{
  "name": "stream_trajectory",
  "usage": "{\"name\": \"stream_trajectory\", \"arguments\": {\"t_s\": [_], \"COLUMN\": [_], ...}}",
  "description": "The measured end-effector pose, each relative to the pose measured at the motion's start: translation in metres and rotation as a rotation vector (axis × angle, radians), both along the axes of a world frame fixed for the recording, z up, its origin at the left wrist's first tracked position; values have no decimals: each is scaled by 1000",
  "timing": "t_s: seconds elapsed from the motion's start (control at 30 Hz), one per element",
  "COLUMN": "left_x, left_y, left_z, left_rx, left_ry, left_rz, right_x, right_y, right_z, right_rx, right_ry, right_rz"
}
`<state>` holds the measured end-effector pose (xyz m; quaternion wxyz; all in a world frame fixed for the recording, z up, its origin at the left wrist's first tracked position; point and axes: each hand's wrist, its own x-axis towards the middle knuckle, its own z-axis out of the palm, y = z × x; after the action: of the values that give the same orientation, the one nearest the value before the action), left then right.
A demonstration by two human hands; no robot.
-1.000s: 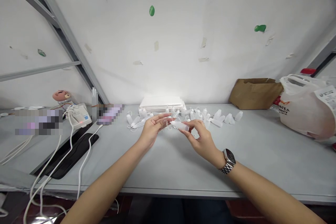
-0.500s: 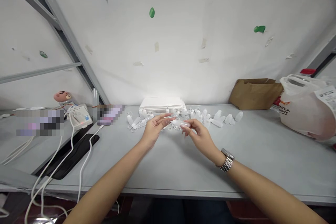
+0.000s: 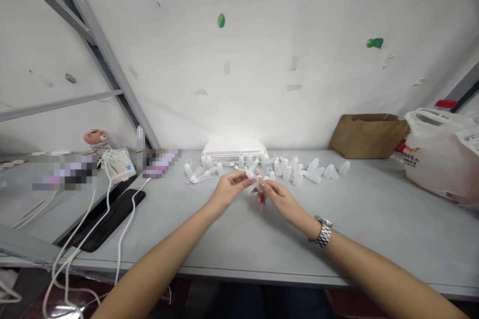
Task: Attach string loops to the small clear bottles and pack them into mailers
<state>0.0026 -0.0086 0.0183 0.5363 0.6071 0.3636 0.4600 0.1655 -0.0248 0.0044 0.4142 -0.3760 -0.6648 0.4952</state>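
A small translucent squeeze bottle (image 3: 259, 186) is held between my two hands above the table, tilted, its nozzle end towards the left. My right hand (image 3: 280, 198) is closed around the bottle's body with thumb and fingers. My left hand (image 3: 226, 190) pinches the white cap (image 3: 249, 174) at the nozzle end; fingers partly hide it. Just behind the hands, several like bottles stand or lie on the table, many with looped cap straps, among them an upright bottle (image 3: 298, 178) and a lying bottle (image 3: 205, 177).
A stack of white sheets or boxes (image 3: 234, 147) lies against the wall. To the right are a brown cardboard box (image 3: 368, 137) and a white plastic bag (image 3: 437, 159). On the left are a power strip (image 3: 119, 165), white cables (image 3: 108, 199) and a black phone-like slab (image 3: 112, 219).
My left hand has closed from loosely spread fingers to a pinch at the nozzle end. My right hand has drawn in closer, covering more of the bottle. The view has shifted slightly.
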Motion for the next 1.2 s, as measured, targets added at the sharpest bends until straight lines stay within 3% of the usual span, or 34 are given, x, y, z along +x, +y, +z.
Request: {"name": "stream_trajectory", "arguments": {"t_s": [0.23,0.3,0.4,0.47,0.53,0.63,0.8,1.2], "left_x": [-11,-26,-55,-73,-86,-93,-89,-81], "left_y": [10,17,30,38,44,49,55,60], "left_z": [3,11,22,26,25,18,3,-14], "left_rx": [42,177,337,339,274,188,124,100], "left_ry": [12,80,221,353,537,723,867,937], "left_rz": [121,264,605,786,844,833,668,536], "right_x": [2,3,3,3,3,2,2,2], "right_y": [3,3,4,4,4,3,2,0], "right_z": [-4,-4,-5,-6,-6,-5,-3,-3], "right_rx": [2,-13,-34,-39,-44,-51,-53,-47], "right_ry": [-23,-15,-21,-26,-28,-36,-44,-52], "right_rz": [-43,-60,-54,-39,-28,-29,-32,-6]}}
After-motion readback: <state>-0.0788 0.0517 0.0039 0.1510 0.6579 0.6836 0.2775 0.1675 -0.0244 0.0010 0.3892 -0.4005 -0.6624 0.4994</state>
